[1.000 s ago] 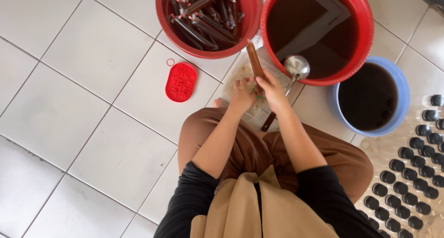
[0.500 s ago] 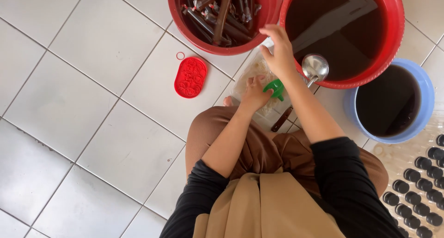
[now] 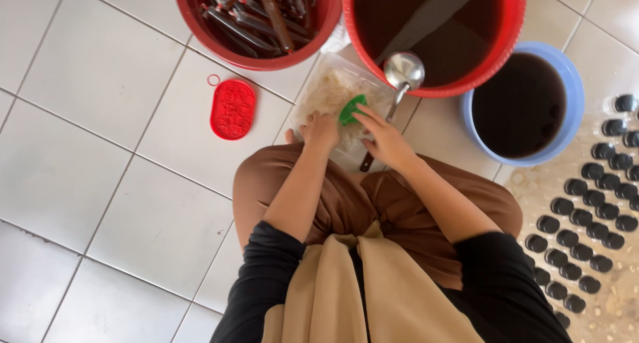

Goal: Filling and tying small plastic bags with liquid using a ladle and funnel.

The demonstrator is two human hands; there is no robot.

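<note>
White floor tiles (image 3: 100,83) surround a clear plastic bag (image 3: 333,93) at upper centre. Right hand (image 3: 383,138), back from the basin, now pinches a small green funnel (image 3: 351,110); left hand (image 3: 321,131) grips the bag's edge.

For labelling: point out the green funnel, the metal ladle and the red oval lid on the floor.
green funnel (image 3: 351,108), head view, on its rim.
metal ladle (image 3: 404,70), head view, on its bowl.
red oval lid (image 3: 233,109), head view, on its middle.
</note>
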